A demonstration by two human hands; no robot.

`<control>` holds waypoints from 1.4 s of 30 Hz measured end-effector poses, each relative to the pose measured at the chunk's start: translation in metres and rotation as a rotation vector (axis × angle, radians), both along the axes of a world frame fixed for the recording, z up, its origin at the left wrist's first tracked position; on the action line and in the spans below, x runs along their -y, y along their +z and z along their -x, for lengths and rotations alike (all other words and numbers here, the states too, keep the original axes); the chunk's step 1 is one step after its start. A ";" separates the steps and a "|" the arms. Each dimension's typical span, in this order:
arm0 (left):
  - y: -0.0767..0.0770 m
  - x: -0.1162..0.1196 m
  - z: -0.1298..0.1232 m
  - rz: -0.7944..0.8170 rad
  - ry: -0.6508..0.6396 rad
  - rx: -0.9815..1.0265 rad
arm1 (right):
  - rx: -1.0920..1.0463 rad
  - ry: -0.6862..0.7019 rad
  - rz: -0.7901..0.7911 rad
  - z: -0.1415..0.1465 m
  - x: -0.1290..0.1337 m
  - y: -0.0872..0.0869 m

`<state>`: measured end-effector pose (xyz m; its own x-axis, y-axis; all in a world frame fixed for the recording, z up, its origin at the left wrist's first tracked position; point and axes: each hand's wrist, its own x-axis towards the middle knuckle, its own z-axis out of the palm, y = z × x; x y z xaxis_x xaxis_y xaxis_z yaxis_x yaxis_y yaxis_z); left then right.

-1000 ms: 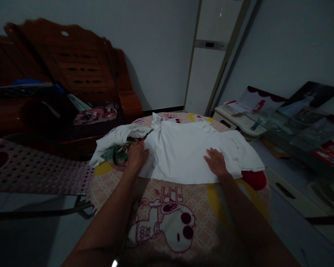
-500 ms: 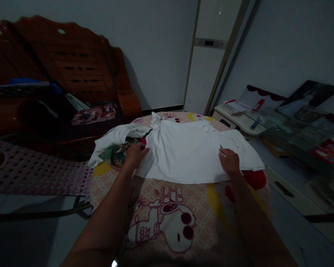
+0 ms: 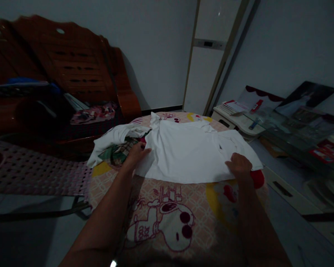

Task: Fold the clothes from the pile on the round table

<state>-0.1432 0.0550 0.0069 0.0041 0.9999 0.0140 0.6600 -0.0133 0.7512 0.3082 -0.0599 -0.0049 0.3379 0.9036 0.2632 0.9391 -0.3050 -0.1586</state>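
Observation:
A white T-shirt [image 3: 186, 152] lies spread on a round table, its left side creased. My left hand [image 3: 136, 154] is at the shirt's left edge, fingers curled and thumb on the fabric, closed on that edge. At the lower right part of the shirt, my right hand [image 3: 239, 163] is closed on the cloth, its fingertips partly hidden. Left of the shirt lies another white garment [image 3: 117, 137] beside a green plaid cloth [image 3: 114, 154], close to my left hand. More white fabric [image 3: 241, 144] extends past the shirt's right side.
The tabletop has a pink patterned cover [image 3: 200, 211] with a cartoon dog. A woven chair [image 3: 41, 167] stands at the left, behind it a wooden sofa [image 3: 72, 70]. To the right is a glass-topped cabinet [image 3: 284, 129] holding papers. A tall white appliance [image 3: 203, 78] stands at the back.
My right hand has moved right and slightly toward me along the shirt's right side. My left hand has barely moved. The shirt lies almost the same.

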 end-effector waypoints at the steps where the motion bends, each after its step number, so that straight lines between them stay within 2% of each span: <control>1: 0.001 0.000 0.000 0.005 -0.004 -0.009 | 0.017 -0.046 0.025 -0.001 -0.001 0.002; 4: 0.003 0.001 -0.001 -0.003 -0.039 -0.062 | 0.032 -0.145 0.143 -0.002 -0.005 0.009; 8: 0.005 0.001 -0.001 -0.025 -0.067 -0.165 | -0.015 -0.165 0.263 0.006 -0.009 0.023; 15: 0.001 0.000 0.000 -0.030 -0.079 -0.170 | -0.076 -0.178 0.148 0.012 -0.006 0.042; 22: 0.007 0.004 0.002 -0.004 -0.069 -0.153 | 0.016 -0.203 0.216 -0.001 0.004 0.032; 26: 0.009 0.006 0.003 -0.010 -0.085 -0.067 | 0.077 -0.195 0.003 0.012 0.004 0.033; 28: 0.008 0.006 0.003 -0.010 -0.080 -0.033 | -0.002 -0.091 -0.113 0.030 -0.003 0.035; 29: 0.008 0.005 0.004 -0.009 -0.077 -0.021 | -0.096 0.012 -0.131 0.042 -0.007 0.034; 31: 0.007 0.005 0.005 -0.001 -0.085 -0.014 | -0.381 0.279 -0.088 0.072 -0.015 0.030; 33: 0.009 0.004 0.007 0.014 -0.125 -0.042 | -0.680 0.510 0.041 0.105 -0.019 0.024; 38: 0.018 0.005 0.010 0.002 -0.165 -0.270 | -1.089 0.708 0.279 0.170 -0.016 0.011; 42: 0.022 0.006 0.014 0.009 -0.156 -0.423 | -1.166 0.757 0.365 0.191 -0.015 0.005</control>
<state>-0.1567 0.0485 0.0290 0.1581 0.9870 -0.0303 0.8996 -0.1313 0.4164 0.1170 -0.0451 0.0002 -0.3884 0.9154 -0.1056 0.2819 0.0090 -0.9594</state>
